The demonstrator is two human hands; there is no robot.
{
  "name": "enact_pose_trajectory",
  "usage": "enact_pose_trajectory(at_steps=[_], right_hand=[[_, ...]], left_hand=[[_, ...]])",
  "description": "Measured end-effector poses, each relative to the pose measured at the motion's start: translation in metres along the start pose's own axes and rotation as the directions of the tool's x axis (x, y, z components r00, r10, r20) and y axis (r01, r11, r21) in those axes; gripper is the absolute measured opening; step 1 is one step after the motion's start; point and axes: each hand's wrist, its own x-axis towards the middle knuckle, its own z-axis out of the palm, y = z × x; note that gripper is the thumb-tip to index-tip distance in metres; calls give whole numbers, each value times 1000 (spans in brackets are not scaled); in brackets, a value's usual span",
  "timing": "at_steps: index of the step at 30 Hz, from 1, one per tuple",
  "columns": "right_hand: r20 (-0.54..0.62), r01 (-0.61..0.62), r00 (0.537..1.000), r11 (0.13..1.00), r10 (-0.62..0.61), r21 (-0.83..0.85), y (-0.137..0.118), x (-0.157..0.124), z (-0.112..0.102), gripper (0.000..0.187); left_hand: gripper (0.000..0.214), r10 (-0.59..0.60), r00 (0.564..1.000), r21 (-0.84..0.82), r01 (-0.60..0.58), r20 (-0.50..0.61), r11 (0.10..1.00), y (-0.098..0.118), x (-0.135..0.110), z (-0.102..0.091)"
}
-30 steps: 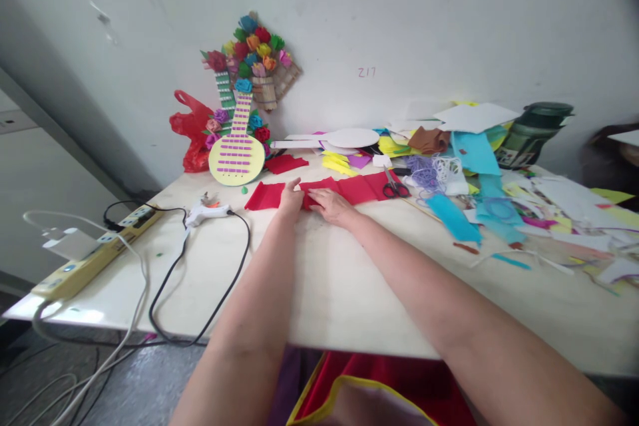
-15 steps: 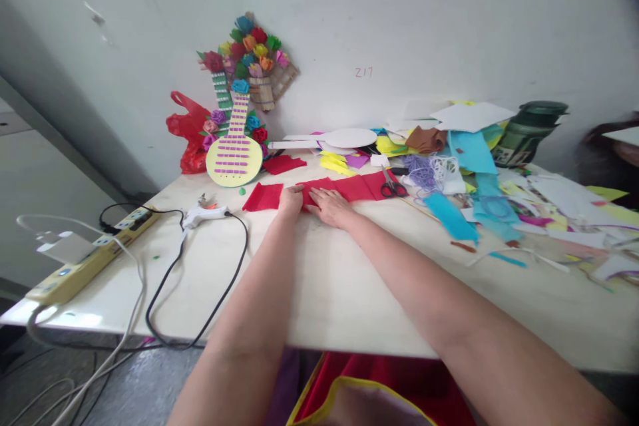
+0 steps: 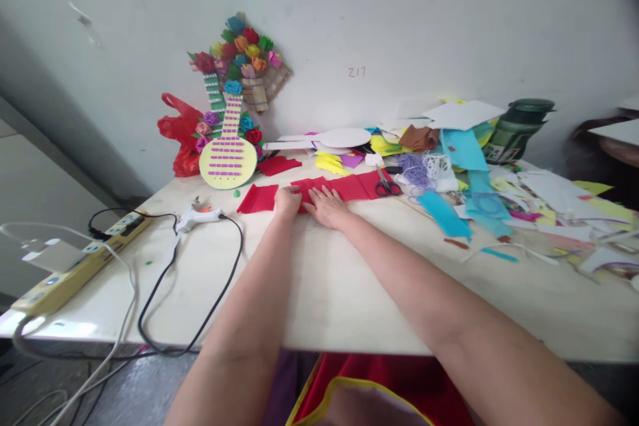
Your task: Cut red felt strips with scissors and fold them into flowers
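A long strip of red crepe paper (image 3: 357, 186) lies across the table, creased in several places. My left hand (image 3: 287, 201) is closed at the strip's left part, its fingers curled over the paper. Beside it, my right hand (image 3: 328, 208) lies flat with fingers spread, pressing on the strip. Black-handled scissors (image 3: 387, 188) rest on the right end of the strip. Behind it lies a smaller red piece of paper (image 3: 279, 165).
At left are a white glue gun (image 3: 197, 215) and a power strip (image 3: 80, 269) with trailing cables. A yellow paper guitar (image 3: 228, 163) leans by a red plastic bag (image 3: 182, 130). Paper scraps (image 3: 554, 203), purple yarn (image 3: 417, 170) and a green bottle (image 3: 519, 132) occupy the right.
My view has turned slightly, so the whole scene sits a little further left. Both hands stay on the red crepe paper with hardly any movement.
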Motion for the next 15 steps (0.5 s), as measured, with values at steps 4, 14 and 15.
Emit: enact_pose_trajectory(at_steps=[4, 14, 15], right_hand=[[24, -55, 998, 998, 54, 35, 5, 0, -1, 72], [13, -135, 991, 991, 135, -15, 7, -2, -1, 66], [9, -133, 991, 991, 133, -17, 7, -1, -1, 66]], left_hand=[[29, -25, 999, -87, 22, -30, 996, 2, -2, -3], [43, -96, 995, -135, 95, -6, 986, 0, 0, -5], [49, -105, 994, -148, 102, -14, 984, 0, 0, -5]])
